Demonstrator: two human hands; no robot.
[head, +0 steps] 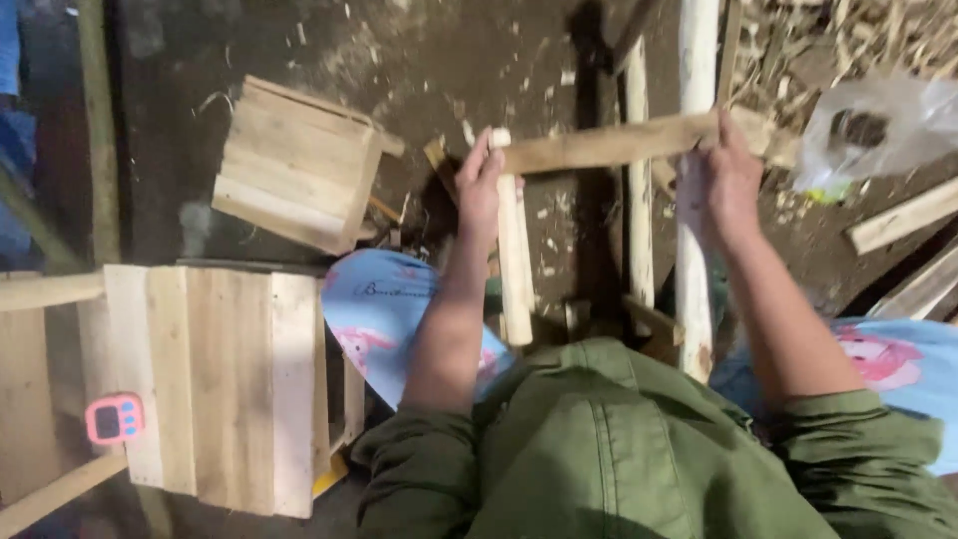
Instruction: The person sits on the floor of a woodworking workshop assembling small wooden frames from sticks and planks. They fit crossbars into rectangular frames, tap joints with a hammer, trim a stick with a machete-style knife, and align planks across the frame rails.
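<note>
Rough flat wooden slat (609, 145) gripped by left hand (481, 190) and right hand (731, 180) across round peeled poles (694, 200).

Head-worn view, steeply downward, close

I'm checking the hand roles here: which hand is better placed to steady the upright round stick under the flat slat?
Left. The left hand already grips the slat where it crosses the round stick; the right hand holds the slat's far end.

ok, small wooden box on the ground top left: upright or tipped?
Tipped. The small wooden box lies skewed on the dirt floor, one slatted side up, corner raised.
</note>
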